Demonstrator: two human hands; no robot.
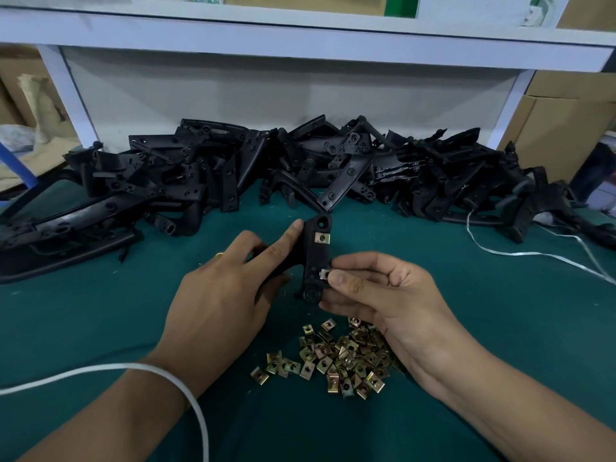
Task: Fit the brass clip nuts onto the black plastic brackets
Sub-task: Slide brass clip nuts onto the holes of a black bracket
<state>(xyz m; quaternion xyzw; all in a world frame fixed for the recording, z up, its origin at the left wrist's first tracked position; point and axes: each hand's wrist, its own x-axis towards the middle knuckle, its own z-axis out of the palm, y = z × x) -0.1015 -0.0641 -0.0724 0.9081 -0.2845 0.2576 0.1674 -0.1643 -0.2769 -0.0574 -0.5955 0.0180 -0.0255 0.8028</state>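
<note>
My left hand [223, 295] grips a black plastic bracket [315, 258] and holds it upright above the green mat. One brass clip nut [322, 238] sits on the bracket's upper right edge. Lower down, my right hand [376, 291] pinches a second clip nut [325, 273] against the same edge, thumb on top. A heap of loose brass clip nuts [336, 358] lies on the mat below both hands.
A long pile of black brackets [300, 165] runs across the back of the green mat [100, 321], under a white shelf [300, 45]. White strapping [186, 388] crosses my left forearm, and another strand [533, 253] lies at right. Cardboard boxes [566, 135] stand behind.
</note>
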